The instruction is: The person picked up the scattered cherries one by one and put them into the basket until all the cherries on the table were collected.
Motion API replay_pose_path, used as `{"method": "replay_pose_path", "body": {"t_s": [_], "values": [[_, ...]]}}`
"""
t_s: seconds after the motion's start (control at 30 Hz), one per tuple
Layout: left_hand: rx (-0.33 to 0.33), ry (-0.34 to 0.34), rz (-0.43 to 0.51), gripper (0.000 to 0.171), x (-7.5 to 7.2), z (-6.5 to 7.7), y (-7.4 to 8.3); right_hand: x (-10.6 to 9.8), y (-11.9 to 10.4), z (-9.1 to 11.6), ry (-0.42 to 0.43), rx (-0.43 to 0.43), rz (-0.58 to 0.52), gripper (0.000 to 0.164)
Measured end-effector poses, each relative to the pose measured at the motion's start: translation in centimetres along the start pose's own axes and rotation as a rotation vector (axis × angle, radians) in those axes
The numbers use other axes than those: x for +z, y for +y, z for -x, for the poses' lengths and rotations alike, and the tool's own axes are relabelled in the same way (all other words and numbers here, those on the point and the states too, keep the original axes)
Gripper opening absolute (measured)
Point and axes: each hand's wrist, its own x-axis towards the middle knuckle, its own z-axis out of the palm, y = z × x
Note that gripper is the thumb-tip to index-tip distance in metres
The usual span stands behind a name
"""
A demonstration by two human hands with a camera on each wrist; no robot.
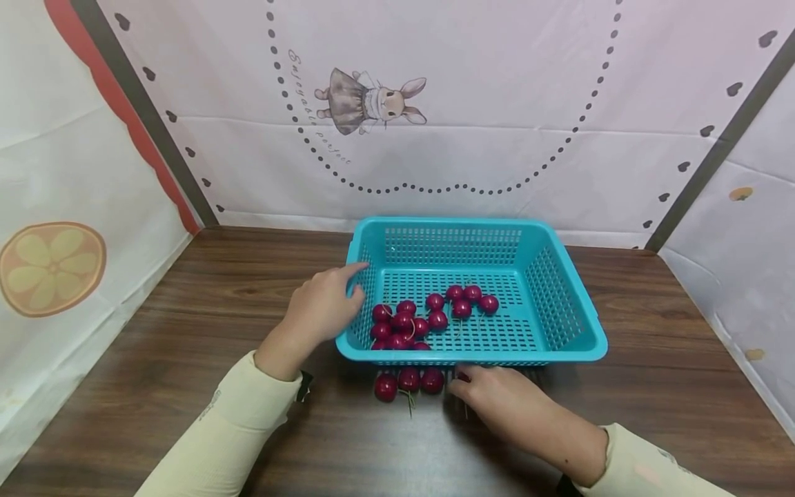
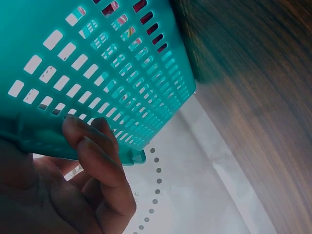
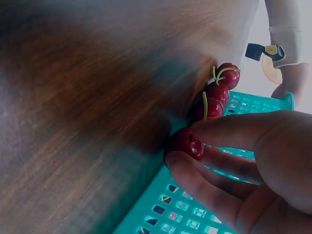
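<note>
A turquoise plastic basket (image 1: 472, 357) with perforated walls stands on the wooden table. My left hand (image 1: 323, 304) holds its left rim, thumb and index finger over the top and the other fingers (image 2: 105, 168) curled up outside the wall in the left wrist view. Just in front of the basket, my right hand (image 1: 506, 404) pinches a dark red cherry (image 3: 184, 144) between thumb and fingertips. Left of it, three more cherries (image 1: 408, 379) with green stems sit in a row along the basket's front. Several cherries (image 1: 402, 322) lie inside, mostly toward the front left.
The brown wooden table (image 1: 348, 442) extends around the basket on both sides and in front. Behind it rises a pale cloth (image 1: 497, 90) printed with a rabbit and dotted lines, with more cloth at left and right.
</note>
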Motion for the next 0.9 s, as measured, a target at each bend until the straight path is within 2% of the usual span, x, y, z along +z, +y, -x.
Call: {"method": "replay_pose_path", "body": {"t_s": [0.33,0.53,0.63,0.8,0.9], "values": [[-0.005,0.010,0.002,0.048,-0.1,0.1,-0.1,-0.1,0.2,0.0,0.022,-0.027,0.011,0.019],[-0.008,0.006,0.006,0.048,-0.2,0.1,-0.1,-0.3,0.2,0.1,0.026,-0.056,0.090,0.014],[-0.008,0.003,0.011,0.049,-0.2,0.2,-0.1,-0.6,0.1,0.4,0.045,-0.102,0.103,0.012],[-0.007,-0.002,0.007,0.049,-0.1,0.1,-0.1,-1.4,-0.5,1.0,0.041,-0.212,-0.005,0.009],[-0.008,-0.007,0.003,0.049,-0.1,0.1,0.0,-2.3,-1.1,1.4,0.020,-0.244,-0.083,0.007]]}}
